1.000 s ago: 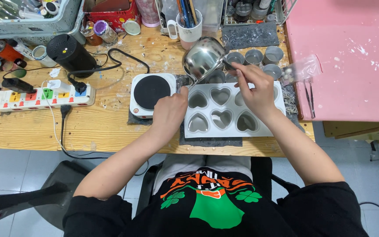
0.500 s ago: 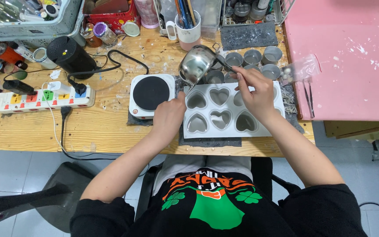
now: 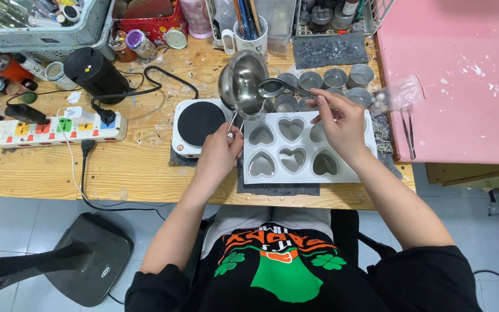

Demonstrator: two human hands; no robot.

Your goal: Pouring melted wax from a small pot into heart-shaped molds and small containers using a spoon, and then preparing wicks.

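Note:
A white mould tray (image 3: pixel 350 176) with six heart-shaped hollows lies on a grey mat in front of me. My right hand (image 3: pixel 342 124) grips the handle of a small steel pouring jug (image 3: pixel 241 84). The jug is tipped on its side above the tray's far left corner. My left hand (image 3: pixel 220 153) is at the tray's left edge, fingers pinched on a thin stick (image 3: pixel 233 123) that points up towards the jug. A small white hot plate (image 3: pixel 197 124) with a black top stands just left of the tray.
Several round metal tins (image 3: pixel 333 78) stand behind the tray. A power strip (image 3: pixel 59 128), a black cylinder (image 3: pixel 93 72) and cables lie to the left. A mug of brushes (image 3: pixel 249 34) is at the back. A pink board (image 3: pixel 457 75) with tweezers (image 3: pixel 408 136) is on the right.
The jug has moved left and tipped further over the tray's far left corner. My left hand has shifted up the tray's left edge towards the jug.

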